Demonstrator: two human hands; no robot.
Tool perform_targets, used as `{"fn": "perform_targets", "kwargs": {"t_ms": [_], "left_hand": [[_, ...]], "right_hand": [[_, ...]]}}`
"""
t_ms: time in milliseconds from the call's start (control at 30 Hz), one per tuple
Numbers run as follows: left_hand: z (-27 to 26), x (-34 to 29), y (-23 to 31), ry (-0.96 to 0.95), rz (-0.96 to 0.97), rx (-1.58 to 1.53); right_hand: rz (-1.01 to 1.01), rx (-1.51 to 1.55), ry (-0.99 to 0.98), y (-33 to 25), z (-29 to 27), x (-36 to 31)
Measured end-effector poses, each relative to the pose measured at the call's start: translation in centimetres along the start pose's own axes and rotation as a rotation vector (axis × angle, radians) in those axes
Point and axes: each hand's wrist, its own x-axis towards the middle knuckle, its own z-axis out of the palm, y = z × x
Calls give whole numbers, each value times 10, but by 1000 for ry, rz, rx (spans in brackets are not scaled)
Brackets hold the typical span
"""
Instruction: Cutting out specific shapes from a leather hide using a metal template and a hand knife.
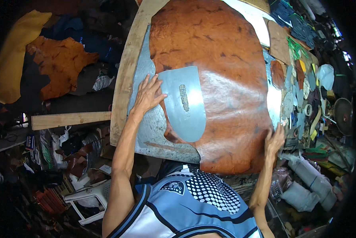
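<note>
A large mottled brown leather hide [225, 51] lies spread over the work table. On its left part rests a flat grey template [186, 107], straight at the top and rounded at the bottom, with a dark marking down its middle. My left hand [148, 95] is open, fingers spread, at the template's left edge; fingertips and thumb reach onto it. At the hide's lower right edge is my right hand [275, 139], thumb and fingers apart. I make out no tool in it, though the fingertips are partly unclear.
A grey metal sheet [150, 127] shows under the hide on the wooden-edged table [124, 79]. Scraps and a tape roll [308, 110] crowd the right side. Rolled material [312, 178] lies lower right. A white plastic stool [92, 198] and more leather [61, 63] are at left.
</note>
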Motion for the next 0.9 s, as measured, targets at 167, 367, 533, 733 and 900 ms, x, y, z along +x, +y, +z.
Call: {"fn": "perform_targets", "kwargs": {"t_ms": [167, 367, 533, 733, 900], "left_hand": [[14, -20, -20, -87, 48, 74], [9, 1, -26, -44, 89, 53], [11, 4, -47, -57, 103, 101], [21, -2, -47, 3, 137, 99], [24, -8, -43, 8, 124, 88]], "right_hand": [[-296, 625, -503, -177, -56, 14], [-238, 506, -667, -245, -26, -49], [-216, 482, -633, -255, -20, -52], [-202, 502, -624, -258, -23, -60], [-202, 504, -609, -253, -23, -69]]}}
